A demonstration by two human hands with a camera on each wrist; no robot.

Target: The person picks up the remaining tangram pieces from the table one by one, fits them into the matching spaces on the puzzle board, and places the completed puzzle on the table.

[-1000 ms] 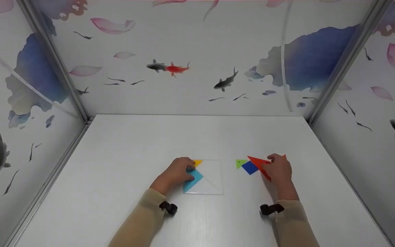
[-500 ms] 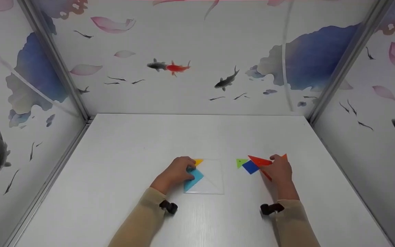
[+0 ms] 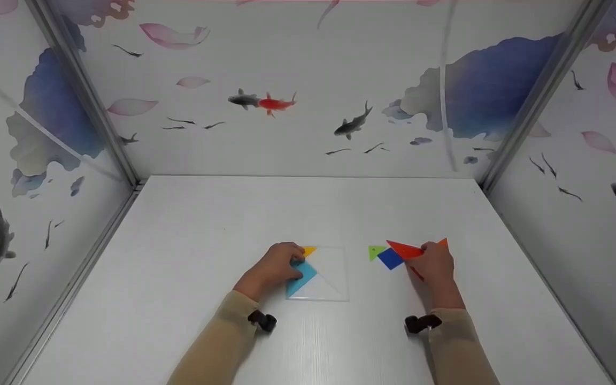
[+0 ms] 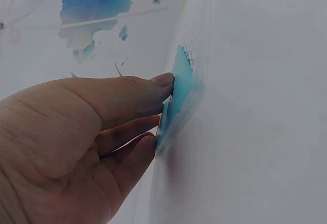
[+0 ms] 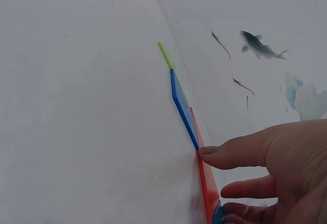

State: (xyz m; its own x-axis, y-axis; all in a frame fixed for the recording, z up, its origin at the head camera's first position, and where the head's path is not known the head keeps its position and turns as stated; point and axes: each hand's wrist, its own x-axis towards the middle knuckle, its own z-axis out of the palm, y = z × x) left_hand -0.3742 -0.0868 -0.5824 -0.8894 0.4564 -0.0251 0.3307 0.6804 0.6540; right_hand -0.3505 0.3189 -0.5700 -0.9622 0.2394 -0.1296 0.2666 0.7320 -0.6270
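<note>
My left hand (image 3: 276,266) rests at the left side of a clear square tray (image 3: 335,289). Its thumb and fingertips (image 4: 164,80) lie fairly straight against the edge of a light-blue triangle (image 3: 303,277) (image 4: 182,86) in the tray. A yellow piece (image 3: 308,249) peeks out beyond the knuckles. To the right, my right hand (image 3: 434,264) pinches a red triangle (image 3: 404,249) (image 5: 205,188), thumb (image 5: 212,152) on its edge and fingers curled below. The red triangle overlaps a blue square (image 3: 390,260) (image 5: 181,104). A small green triangle (image 3: 375,252) (image 5: 165,55) lies just left of that.
An orange piece (image 3: 443,242) shows behind the right hand, and a teal bit (image 5: 218,215) sits by its fingers. The white table (image 3: 308,208) is walled on three sides by panels printed with fish. Black wrist cameras (image 3: 262,321) sit on both beige sleeves.
Hardly anything differs. The right hand has crept slightly along the red triangle; the left hand stays on the light-blue triangle.
</note>
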